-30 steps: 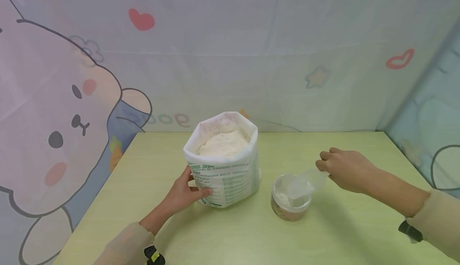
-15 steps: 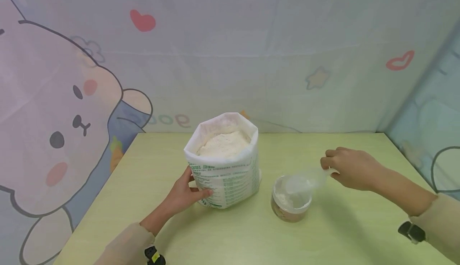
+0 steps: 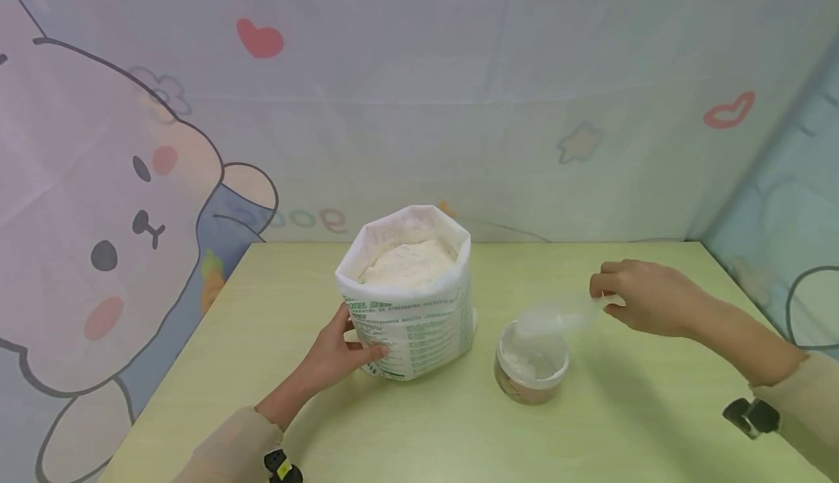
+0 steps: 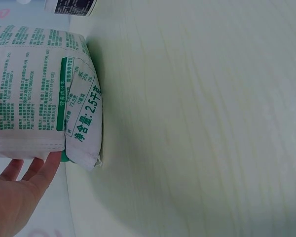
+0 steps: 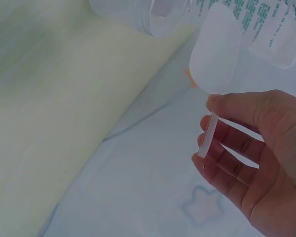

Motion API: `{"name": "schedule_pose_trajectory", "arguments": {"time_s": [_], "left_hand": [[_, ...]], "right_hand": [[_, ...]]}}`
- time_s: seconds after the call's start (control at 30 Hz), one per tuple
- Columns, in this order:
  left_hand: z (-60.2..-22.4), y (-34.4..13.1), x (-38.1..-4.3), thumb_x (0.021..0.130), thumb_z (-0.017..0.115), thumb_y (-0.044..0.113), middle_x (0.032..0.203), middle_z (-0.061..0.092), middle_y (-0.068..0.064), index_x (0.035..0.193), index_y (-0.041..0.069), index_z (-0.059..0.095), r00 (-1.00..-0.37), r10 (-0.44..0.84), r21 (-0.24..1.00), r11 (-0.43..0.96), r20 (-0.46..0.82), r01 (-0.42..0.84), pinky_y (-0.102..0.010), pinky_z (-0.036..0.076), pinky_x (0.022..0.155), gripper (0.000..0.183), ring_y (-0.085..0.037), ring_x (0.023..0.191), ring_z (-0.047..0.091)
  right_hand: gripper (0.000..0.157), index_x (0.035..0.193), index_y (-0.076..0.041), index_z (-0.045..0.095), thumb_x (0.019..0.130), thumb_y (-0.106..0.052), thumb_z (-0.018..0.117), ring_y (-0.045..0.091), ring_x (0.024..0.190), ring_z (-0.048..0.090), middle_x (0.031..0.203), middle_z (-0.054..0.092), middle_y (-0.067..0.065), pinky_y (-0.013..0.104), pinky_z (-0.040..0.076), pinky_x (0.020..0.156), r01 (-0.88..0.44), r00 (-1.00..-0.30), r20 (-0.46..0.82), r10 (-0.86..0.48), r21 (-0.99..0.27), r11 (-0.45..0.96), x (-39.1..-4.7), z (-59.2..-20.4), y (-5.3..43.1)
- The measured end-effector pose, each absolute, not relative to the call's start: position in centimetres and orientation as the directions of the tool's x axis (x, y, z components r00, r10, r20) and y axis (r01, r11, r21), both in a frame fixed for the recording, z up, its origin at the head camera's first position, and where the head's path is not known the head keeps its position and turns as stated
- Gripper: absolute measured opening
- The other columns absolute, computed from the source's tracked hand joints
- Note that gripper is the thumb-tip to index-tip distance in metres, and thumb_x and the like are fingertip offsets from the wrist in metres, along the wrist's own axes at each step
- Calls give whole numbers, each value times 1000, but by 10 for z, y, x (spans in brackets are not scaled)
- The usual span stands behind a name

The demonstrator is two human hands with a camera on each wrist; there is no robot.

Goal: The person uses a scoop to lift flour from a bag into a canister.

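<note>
- Right hand (image 3: 655,301) has drawn back a little over the last second, to our right and slightly up; the scoop (image 3: 547,323) came with it.
- We saw the scoop's bowl down inside the jar (image 3: 524,394) a second ago; now it sits higher, blurred, across the jar's far rim. Touching or just clear of it, we cannot tell.
- More of the jar's inside shows now, with pale powder (image 3: 519,360) lying low in it. We take this to mean that the tipping is largely over; whether any powder clings to the scoop, we cannot make out.
- Right hand's grip: the scoop's handle is pinched between thumb and fingertips, remaining fingers bent, palm unfilled. The right wrist view shows this plainly.
- Left hand (image 3: 324,358) unchanged: thumb on the front of the bag (image 3: 426,334), fingers round its left side, holding it steady.
- Bag unmoved, upright on the desk (image 3: 393,436), mouth wide, with plenty of powder inside. By our reckoning the supply is far from spent.
- Jar also unmoved on the desk, just beside the bag, between it and the right hand.
</note>
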State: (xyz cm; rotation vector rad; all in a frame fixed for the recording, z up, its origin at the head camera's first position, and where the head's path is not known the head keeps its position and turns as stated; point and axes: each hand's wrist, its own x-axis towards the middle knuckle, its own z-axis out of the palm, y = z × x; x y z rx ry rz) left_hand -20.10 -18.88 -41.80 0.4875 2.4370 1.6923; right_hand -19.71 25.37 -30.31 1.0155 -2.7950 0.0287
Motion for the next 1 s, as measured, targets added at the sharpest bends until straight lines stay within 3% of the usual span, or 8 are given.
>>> {"name": "schedule_pose_trajectory", "arguments": {"time_s": [1.0], "left_hand": [[-412,-188,-201,74,78,19,126,48,5,133,39,30,-946,322,934,329,29,141,-35,53,83,78,-27,118,45]], "right_hand": [[22,88,-14,65,72,-3,74,10,70,57,84,59,-6,30,49,59,-662,-710,296,-639,29,749,-226,-254,248]]}}
